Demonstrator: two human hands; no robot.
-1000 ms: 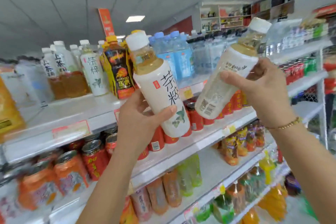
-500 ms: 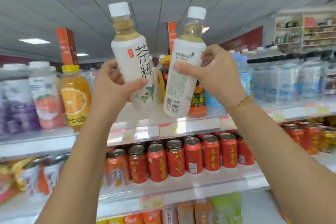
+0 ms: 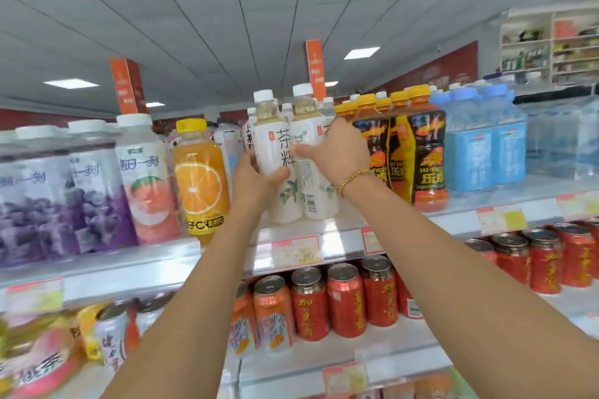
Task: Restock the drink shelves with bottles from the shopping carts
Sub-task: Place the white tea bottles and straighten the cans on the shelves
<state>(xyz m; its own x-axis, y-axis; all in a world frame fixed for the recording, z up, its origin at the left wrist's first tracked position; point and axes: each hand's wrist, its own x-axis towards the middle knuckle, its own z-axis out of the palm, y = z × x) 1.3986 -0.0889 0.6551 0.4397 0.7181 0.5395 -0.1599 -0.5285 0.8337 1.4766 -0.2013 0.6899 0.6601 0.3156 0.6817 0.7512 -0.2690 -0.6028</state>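
Two white-labelled tea bottles with white caps stand side by side at the front of the top shelf (image 3: 324, 238). My left hand (image 3: 254, 176) grips the left tea bottle (image 3: 275, 146) around its middle. My right hand (image 3: 337, 152), with a bead bracelet at the wrist, wraps the right tea bottle (image 3: 308, 139) from the right. Both bottles are upright with their bases on or just at the shelf board. More bottles of the same tea (image 3: 251, 129) stand behind them.
On the top shelf an orange juice bottle (image 3: 199, 185) and fruit drinks (image 3: 146, 178) stand to the left, black-and-orange energy bottles (image 3: 424, 152) and blue water bottles (image 3: 479, 146) to the right. Red cans (image 3: 343, 301) fill the shelf below. No cart is in view.
Both hands have carried the two tea bottles forward and down from in front of me to the top shelf, between the orange juice and the energy drinks.
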